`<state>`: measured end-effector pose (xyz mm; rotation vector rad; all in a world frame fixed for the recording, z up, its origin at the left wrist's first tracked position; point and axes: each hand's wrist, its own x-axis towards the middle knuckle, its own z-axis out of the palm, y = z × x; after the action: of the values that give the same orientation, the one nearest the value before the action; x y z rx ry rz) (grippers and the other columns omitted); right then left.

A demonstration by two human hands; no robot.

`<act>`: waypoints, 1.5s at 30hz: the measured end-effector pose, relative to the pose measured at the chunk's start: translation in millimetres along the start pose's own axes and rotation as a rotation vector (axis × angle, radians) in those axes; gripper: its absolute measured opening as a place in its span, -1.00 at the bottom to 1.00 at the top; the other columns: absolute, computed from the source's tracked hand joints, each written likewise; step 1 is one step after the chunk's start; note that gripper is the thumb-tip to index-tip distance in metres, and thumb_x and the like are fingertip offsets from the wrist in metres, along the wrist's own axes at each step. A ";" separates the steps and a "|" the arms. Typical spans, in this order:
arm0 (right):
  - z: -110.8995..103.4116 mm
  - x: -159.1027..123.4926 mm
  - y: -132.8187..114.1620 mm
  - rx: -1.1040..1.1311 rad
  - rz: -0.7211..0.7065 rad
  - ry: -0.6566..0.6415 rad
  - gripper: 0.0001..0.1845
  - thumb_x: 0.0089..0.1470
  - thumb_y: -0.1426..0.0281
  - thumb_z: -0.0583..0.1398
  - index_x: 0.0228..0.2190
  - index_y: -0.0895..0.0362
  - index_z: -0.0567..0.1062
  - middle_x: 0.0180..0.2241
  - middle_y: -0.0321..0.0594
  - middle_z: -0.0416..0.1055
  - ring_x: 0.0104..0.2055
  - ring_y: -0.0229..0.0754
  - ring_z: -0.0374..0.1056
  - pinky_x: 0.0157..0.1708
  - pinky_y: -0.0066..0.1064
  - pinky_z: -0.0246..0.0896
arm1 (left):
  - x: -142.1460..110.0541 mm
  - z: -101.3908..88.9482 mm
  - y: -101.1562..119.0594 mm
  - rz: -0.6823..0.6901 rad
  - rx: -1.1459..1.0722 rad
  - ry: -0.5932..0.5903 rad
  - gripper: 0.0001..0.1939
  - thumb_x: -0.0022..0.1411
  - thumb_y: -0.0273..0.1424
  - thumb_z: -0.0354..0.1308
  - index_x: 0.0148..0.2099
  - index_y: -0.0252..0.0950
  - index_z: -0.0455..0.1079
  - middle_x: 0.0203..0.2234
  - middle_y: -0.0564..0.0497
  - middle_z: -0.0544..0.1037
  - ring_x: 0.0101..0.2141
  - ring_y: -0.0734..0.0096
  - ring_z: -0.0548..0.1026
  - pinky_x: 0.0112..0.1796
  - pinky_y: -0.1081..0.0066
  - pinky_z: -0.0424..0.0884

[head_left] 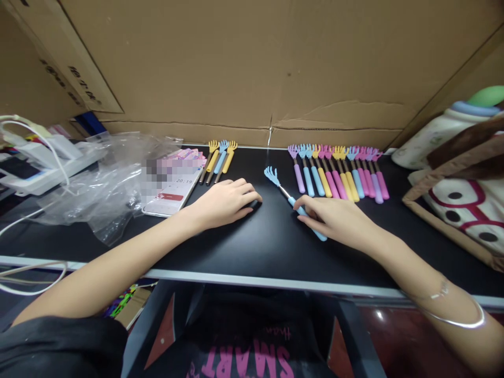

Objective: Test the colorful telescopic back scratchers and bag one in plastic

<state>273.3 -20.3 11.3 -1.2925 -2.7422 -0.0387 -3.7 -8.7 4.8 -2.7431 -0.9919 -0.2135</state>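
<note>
My right hand has thumb and fingers closed on the handle of a light blue back scratcher. Its hand-shaped head points away to the left, and a short metal rod shows between head and handle. My left hand lies palm down on the black table, fingers stretched to the right and holding nothing. Just beyond it are a few yellow and blue back scratchers, some with dark rods beside them. A row of back scratchers in purple, blue, yellow and pink lies beyond my right hand, heads toward the back.
Left of my left hand lies a phone, next to crumpled clear plastic bags. A white power strip with cables sits far left. On the right are a bottle and a patterned bag. Cardboard walls the back.
</note>
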 end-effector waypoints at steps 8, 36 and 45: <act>-0.6 -0.5 1.2 0.121 -0.174 0.030 -0.76 0.24 0.28 0.01 -0.18 0.06 0.43 -0.22 -0.19 0.44 -0.16 -0.16 0.37 -0.28 -0.37 0.22 | -0.1 0.1 -0.6 0.003 -0.006 -0.014 -0.76 0.36 -0.35 -0.02 0.02 -0.23 0.34 -0.12 -0.01 0.46 -0.11 0.32 0.40 -0.08 0.35 0.32; -3.5 -6.4 8.5 0.097 -0.195 -0.042 -0.47 0.12 0.06 0.14 0.05 0.05 0.36 0.11 -0.07 0.27 0.09 0.00 0.25 0.02 -0.16 0.23 | -0.1 -1.0 0.4 0.000 -0.011 -0.050 -0.74 0.38 -0.35 -0.05 0.05 -0.24 0.31 -0.11 -0.02 0.44 -0.14 0.32 0.42 -0.12 0.35 0.35; 8.5 9.1 17.5 -0.032 -0.227 0.054 -0.48 0.18 0.05 0.06 0.04 0.08 0.38 0.09 -0.07 0.31 0.08 0.01 0.23 0.01 -0.13 0.20 | 0.7 0.2 1.3 -0.018 -0.018 -0.065 -0.73 0.38 -0.35 -0.06 0.07 -0.24 0.30 -0.09 -0.02 0.43 -0.13 0.32 0.42 -0.12 0.34 0.36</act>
<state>280.3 -1.6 3.5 -0.9651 -2.8382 -0.1350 -2.3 -9.2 4.6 -2.7751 -1.0359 -0.1378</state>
